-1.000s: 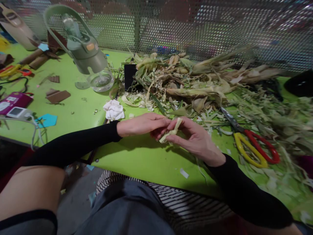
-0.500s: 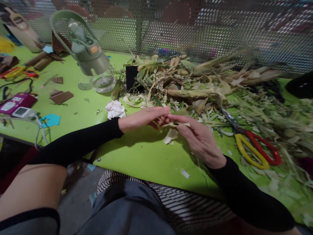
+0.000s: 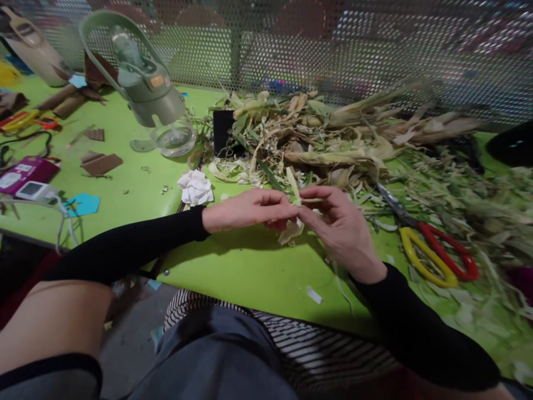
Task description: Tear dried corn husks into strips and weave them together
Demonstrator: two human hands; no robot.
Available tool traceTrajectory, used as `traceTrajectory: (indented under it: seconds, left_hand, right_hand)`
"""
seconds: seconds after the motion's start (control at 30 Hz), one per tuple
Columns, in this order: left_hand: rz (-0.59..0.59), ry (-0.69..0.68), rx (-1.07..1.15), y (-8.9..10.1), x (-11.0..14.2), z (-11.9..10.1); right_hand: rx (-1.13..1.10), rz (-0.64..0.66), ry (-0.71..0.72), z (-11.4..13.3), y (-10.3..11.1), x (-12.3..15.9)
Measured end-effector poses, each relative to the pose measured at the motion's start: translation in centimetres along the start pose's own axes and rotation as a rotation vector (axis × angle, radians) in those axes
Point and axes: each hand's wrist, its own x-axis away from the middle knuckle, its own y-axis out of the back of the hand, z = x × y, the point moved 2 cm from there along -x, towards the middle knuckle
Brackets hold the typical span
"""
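My left hand point(image 3: 250, 208) and my right hand point(image 3: 339, 228) meet over the green table point(image 3: 233, 266), both pinching a pale strip of dried corn husk point(image 3: 292, 222). One end of the strip sticks up between the fingertips and the other hangs down below them. Both arms wear black sleeves. Just behind the hands lies a large heap of husks and leaves point(image 3: 333, 139).
Red and yellow scissors point(image 3: 428, 250) lie to the right of my right hand. A crumpled white tissue point(image 3: 194, 187) sits left of the heap, with a green-lidded water bottle point(image 3: 145, 83) behind it. Cardboard scraps point(image 3: 100, 163), a pink device point(image 3: 23, 172) and cables lie at far left. Perforated mesh point(image 3: 375, 50) backs the table.
The husk strip has been turned between my fingertips, so one end now points up. My hands stay together at the same spot; the right hand rose slightly.
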Motion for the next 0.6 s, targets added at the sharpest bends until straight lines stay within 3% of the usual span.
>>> traceTrajectory:
  seconds: [0.1, 0.27, 0.43, 0.6]
  left_hand:
    - [-0.035, -0.010, -0.068, 0.1, 0.0, 0.0]
    - [-0.029, 0.032, -0.196, 0.0, 0.1, 0.0]
    - [-0.023, 0.005, -0.647, -0.2, 0.3, -0.7]
    - [-0.081, -0.128, -0.947, 0.1, 0.4, -1.0]
  right_hand:
    - [0.025, 0.039, -0.001, -0.2, 0.0, -0.1]
    - [0.153, 0.053, 0.147, 0.4, 0.4, -0.3]
    - [0.422, 0.072, 0.336, 1.5, 0.2, -0.1]
    - [0.495, 0.032, 0.320, 2.1, 0.4, 0.0]
